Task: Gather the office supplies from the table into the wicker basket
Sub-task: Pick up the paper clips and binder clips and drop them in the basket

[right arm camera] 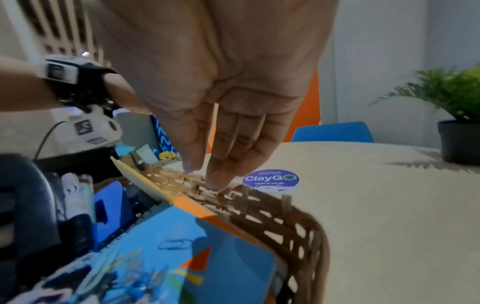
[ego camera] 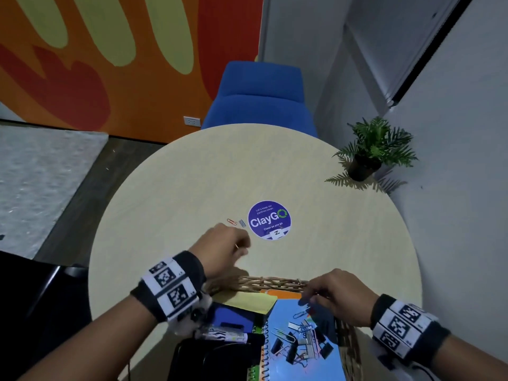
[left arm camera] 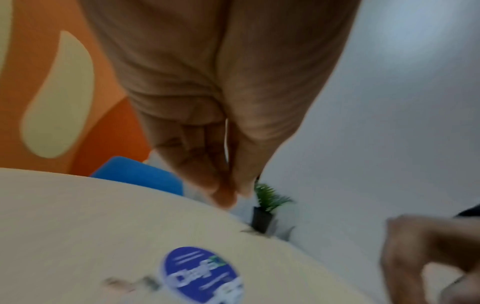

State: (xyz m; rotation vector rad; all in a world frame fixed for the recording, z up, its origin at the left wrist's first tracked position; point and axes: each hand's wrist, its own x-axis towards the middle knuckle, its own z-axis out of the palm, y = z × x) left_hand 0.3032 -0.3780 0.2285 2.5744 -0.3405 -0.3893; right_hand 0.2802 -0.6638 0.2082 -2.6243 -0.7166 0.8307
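Red wire clip (ego camera: 231, 221) lying flat on the tabletop (ego camera: 192, 188) is looking light and slippery, needing a fingertip pinch; left hand (ego camera: 224, 247) is pinching something thin, right hand (ego camera: 334, 295) hanging loose, empty.

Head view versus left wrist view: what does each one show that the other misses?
Head only: the wicker basket with notebook and binder clips inside.

Left wrist only: the left hand's palm side, a thin paper clip pinched at the thumb.

Both: the ClayGo sticker, two small items beside it on the table, the potted plant, the right hand.
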